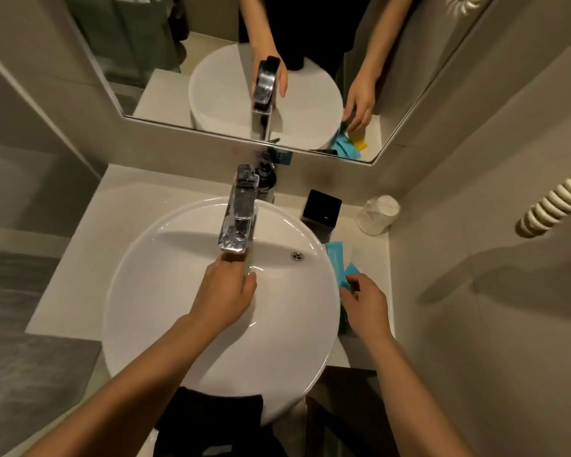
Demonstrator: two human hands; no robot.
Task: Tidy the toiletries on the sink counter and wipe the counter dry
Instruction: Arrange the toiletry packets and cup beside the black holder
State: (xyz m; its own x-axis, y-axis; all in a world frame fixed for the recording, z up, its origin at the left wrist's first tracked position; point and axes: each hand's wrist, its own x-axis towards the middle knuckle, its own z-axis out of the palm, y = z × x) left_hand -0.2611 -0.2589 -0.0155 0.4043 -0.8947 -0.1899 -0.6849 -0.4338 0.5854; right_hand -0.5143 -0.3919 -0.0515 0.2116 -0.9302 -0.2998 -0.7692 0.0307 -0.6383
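Note:
A round white basin (165, 291) sits on a beige counter (80, 268). My left hand (226, 291) hovers over the bowl just below the chrome tap (239, 212), fingers loosely curled and holding nothing. My right hand (365, 301) is on the counter strip right of the basin, fingertips touching small teal toiletry tubes (338, 258); whether it grips one is unclear. The mirror reflection shows a yellow item among the teal ones under that hand. A black square holder (322, 207) and a wrapped cup (378, 214) stand at the back right.
A dark pump bottle (266, 179) stands behind the tap against the wall. The mirror (145, 77) hangs above. A dark towel (211, 413) hangs below the basin's front edge. A white ribbed hose (554, 206) is on the right wall. The right counter strip is narrow.

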